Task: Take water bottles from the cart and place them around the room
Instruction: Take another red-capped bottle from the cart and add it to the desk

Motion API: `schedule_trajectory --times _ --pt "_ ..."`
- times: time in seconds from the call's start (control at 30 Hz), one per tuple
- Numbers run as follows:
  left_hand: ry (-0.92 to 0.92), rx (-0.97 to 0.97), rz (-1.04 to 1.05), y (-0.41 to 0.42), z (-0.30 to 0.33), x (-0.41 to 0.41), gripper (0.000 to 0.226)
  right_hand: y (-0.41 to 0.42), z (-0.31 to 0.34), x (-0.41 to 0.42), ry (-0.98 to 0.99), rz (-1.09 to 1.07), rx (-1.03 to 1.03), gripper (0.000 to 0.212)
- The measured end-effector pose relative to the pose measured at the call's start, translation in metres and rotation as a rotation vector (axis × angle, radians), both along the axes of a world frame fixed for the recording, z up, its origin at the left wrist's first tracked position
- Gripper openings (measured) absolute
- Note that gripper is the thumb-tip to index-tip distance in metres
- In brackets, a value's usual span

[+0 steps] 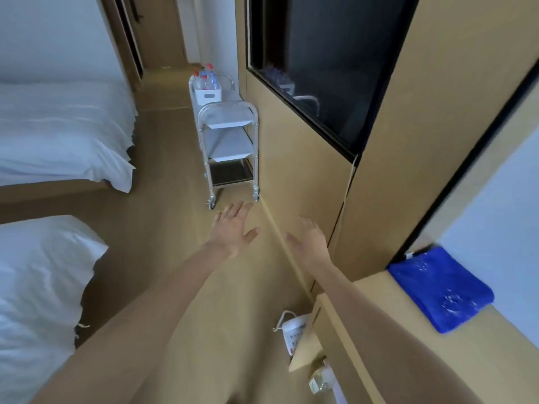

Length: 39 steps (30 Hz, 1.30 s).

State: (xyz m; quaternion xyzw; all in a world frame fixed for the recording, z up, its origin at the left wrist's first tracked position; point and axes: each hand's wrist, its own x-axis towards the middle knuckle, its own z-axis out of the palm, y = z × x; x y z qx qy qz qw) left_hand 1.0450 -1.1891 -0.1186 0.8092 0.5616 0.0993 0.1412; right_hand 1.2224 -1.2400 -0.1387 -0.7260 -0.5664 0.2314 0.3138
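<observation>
Hands reach empty toward the silver three-shelf metal cart: left hand and right hand, fingers spread apart, short of it. Clear red-capped plastic water bottles stand in a white bin on the cart's top. Fetching seems the step in hand; next, step closer and grip one.

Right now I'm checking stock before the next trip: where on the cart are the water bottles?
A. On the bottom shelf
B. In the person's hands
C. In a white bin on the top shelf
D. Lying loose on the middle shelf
C: the red-capped water bottles stand in the white bin on the top shelf of the cart; both hands are open and hold nothing.
</observation>
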Motion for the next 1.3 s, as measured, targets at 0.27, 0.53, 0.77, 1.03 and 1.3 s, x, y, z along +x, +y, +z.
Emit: schedule_trajectory --times 0.27,0.53,0.77,1.03,1.3 --pt "-0.162 -0.037 0.092 0.084 0.038 -0.121 0.057 0.115 0.026 -0.107 0.155 0.076 0.129 0.053" --pt "-0.326 0.014 0.160 0.185 0.023 -0.184 0.048 0.240 0.009 -0.152 0.274 0.093 0.113 0.049" --pt "-0.311 -0.012 0.265 0.353 0.001 -0.226 0.040 0.417 -0.001 -0.198 0.342 0.165 0.159 0.048" --pt "-0.372 0.007 0.260 0.562 0.047 -0.256 0.039 0.636 0.037 -0.249 0.432 0.227 0.163 0.046" --pt "-0.410 -0.010 0.223 0.731 0.028 -0.287 0.045 0.798 0.024 -0.276 0.405 0.217 0.145 0.044"
